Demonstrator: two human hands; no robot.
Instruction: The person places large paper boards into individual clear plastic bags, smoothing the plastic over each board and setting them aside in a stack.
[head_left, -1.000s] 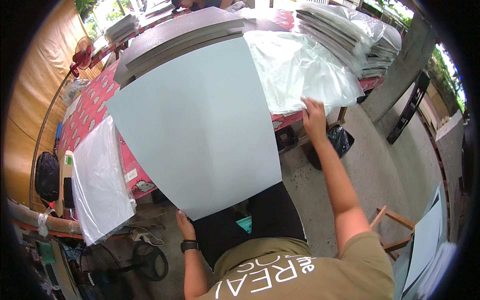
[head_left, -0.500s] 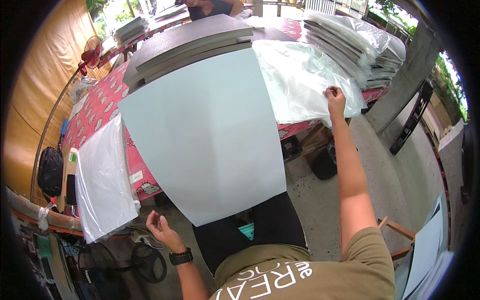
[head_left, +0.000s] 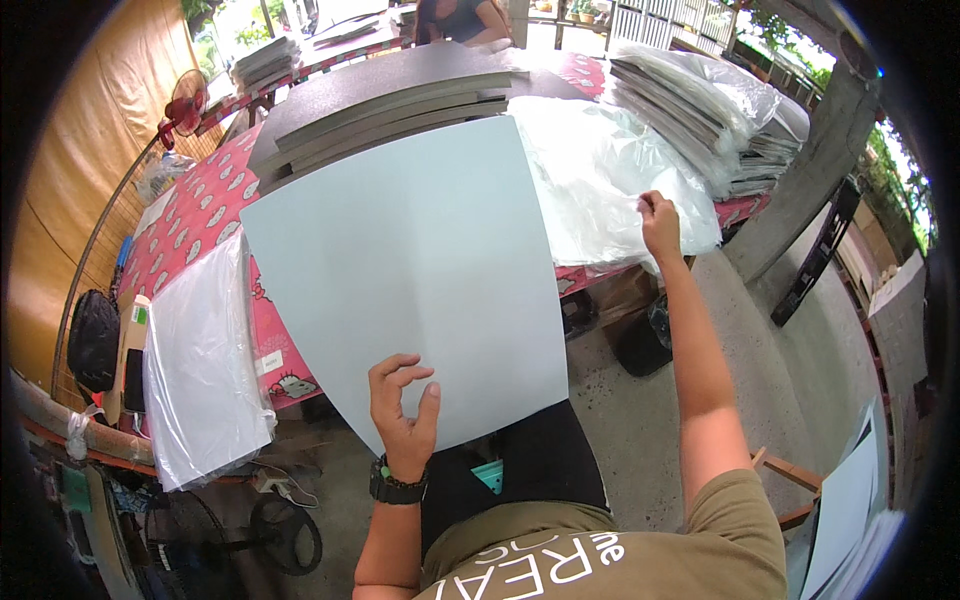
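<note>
A large pale blue-white board (head_left: pixel 420 270) lies across the table edge and sticks out toward me. My left hand (head_left: pixel 403 400) rests against its near corner, fingers curled and thumb up. My right hand (head_left: pixel 660 222) reaches far right and pinches the edge of a clear plastic bag (head_left: pixel 590 180) that lies crumpled on the table beside the board.
A stack of dark grey boards (head_left: pixel 390 100) sits behind the pale board on a table with a red patterned cloth (head_left: pixel 205 215). Bagged boards (head_left: pixel 700 95) are piled at the far right, another bagged board (head_left: pixel 200 365) at the left. A person (head_left: pixel 460 18) sits across. A concrete post (head_left: pixel 810 170) stands right.
My right hand moved right along the plastic bag and now pinches its edge. My left hand came up from under the board's near corner onto it. The view shifted.
</note>
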